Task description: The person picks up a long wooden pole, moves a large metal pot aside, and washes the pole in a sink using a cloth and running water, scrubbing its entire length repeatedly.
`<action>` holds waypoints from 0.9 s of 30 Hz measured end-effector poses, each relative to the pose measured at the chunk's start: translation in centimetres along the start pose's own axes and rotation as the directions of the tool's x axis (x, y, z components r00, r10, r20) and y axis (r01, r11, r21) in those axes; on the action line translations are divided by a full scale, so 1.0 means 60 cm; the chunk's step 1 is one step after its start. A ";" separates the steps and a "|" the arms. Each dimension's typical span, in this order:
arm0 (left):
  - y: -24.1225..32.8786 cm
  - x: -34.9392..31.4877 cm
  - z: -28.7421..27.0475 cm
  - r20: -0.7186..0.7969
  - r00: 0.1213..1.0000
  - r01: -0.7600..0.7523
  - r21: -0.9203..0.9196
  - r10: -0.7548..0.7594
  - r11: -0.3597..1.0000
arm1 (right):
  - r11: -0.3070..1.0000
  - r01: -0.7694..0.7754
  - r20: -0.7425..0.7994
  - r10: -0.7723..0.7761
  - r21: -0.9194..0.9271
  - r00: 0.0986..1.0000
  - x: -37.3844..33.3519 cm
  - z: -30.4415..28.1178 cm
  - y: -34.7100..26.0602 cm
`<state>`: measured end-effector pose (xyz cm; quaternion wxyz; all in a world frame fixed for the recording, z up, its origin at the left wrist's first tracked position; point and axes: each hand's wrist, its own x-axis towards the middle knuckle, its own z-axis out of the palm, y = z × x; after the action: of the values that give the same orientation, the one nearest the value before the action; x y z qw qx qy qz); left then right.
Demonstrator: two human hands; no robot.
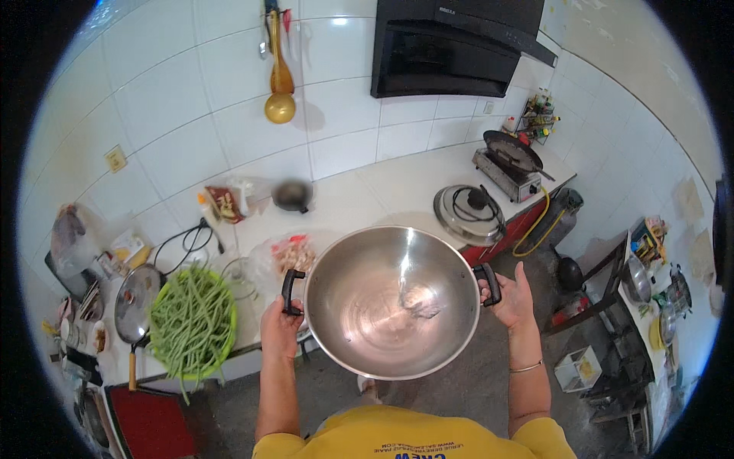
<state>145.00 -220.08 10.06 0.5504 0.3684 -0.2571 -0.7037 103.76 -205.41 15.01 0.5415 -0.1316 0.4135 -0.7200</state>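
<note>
In the head view, I see the wok (367,336) by the front edge of the tabletop (355,200), left hand (284,325) and right hand (510,300) each wrapping fingers round a handle (287,289). The right thumb (521,277) stands off, so that side could slip.

Pale light above, dimness below, bent edges all round

The view is bright overall, with whitish light seeming to fall from above. The tiles (344,57) and counter (355,195) reflect it strongly; one small glare spot sits high on the tiles. A sharp white streak runs down the far inside of the wok (382,321), above a softer, pinkish sheen. A faint grey shadow lies right of the ladle (280,109). The floor (321,398) is much dimmer. The small pot (292,196) looks smeared. Straight lines bow outward, bluish fringes trace parts of the rim, and the corners are black.
</note>
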 end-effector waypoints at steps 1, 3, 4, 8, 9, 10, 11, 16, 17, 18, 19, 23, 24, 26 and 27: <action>-0.011 0.033 0.029 -0.012 1.000 0.020 0.012 -0.020 1.000 | 1.000 0.017 -0.028 -0.017 -0.007 0.999 0.029 -0.005 -0.020; -0.019 0.091 0.080 -0.039 0.998 0.044 0.066 -0.041 0.997 | 0.999 0.045 -0.073 -0.044 0.011 0.996 0.084 -0.016 -0.041; -0.027 0.120 0.097 -0.001 0.998 0.064 0.087 -0.064 0.994 | 0.997 0.061 -0.068 -0.058 0.041 0.996 0.109 -0.021 -0.052; -0.045 0.226 0.155 0.017 0.996 0.084 0.109 -0.086 0.990 | 0.994 0.095 -0.030 -0.093 0.062 0.995 0.239 -0.043 -0.072; -0.055 0.247 0.162 -0.006 0.996 0.088 0.113 -0.088 0.990 | 0.996 0.078 -0.032 -0.076 0.050 0.997 0.277 -0.051 -0.075; -0.066 0.267 0.168 -0.031 0.996 0.092 0.115 -0.089 0.989 | 0.998 0.058 -0.033 -0.057 0.037 0.998 0.316 -0.057 -0.078; -0.078 0.289 0.177 -0.047 0.996 0.082 0.097 -0.078 0.992 | 0.999 0.038 -0.032 -0.037 0.022 0.999 0.355 -0.062 -0.083; -0.112 0.373 0.196 -0.184 0.983 0.032 0.042 -0.024 0.999 | 0.998 -0.070 0.015 0.070 0.002 0.997 0.532 -0.062 -0.103; -0.106 0.382 0.209 -0.214 0.976 0.049 0.043 -0.038 0.998 | 0.995 -0.096 0.040 0.096 0.019 0.995 0.565 -0.055 -0.099; -0.097 0.388 0.217 -0.226 0.974 0.023 0.065 -0.008 0.998 | 0.993 -0.120 0.065 0.119 0.022 0.991 0.593 -0.051 -0.098; -0.101 0.393 0.220 -0.238 0.971 -0.001 0.065 0.016 0.998 | 0.990 -0.141 0.088 0.140 0.004 0.986 0.622 -0.051 -0.098; -0.121 0.416 0.230 -0.359 0.933 -0.019 0.065 0.041 0.998 | 0.986 -0.168 0.182 0.167 -0.006 0.969 0.712 -0.060 -0.088; -0.131 0.424 0.232 -0.361 0.931 -0.037 0.066 0.059 0.997 | 0.983 -0.182 0.162 0.182 -0.015 0.970 0.719 -0.054 -0.089; -0.130 0.428 0.230 -0.384 0.921 -0.032 0.082 0.061 0.996 | 0.981 -0.192 0.173 0.196 -0.041 0.965 0.728 -0.043 -0.089; -0.130 0.430 0.233 -0.372 0.926 -0.031 0.107 0.069 0.994 | 0.987 -0.153 0.189 0.158 -0.045 0.969 0.734 -0.044 -0.087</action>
<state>126.06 -243.54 6.33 0.5882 0.5162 -0.1912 -0.5925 81.88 -242.99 5.85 0.6316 -0.1758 0.3792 -0.6530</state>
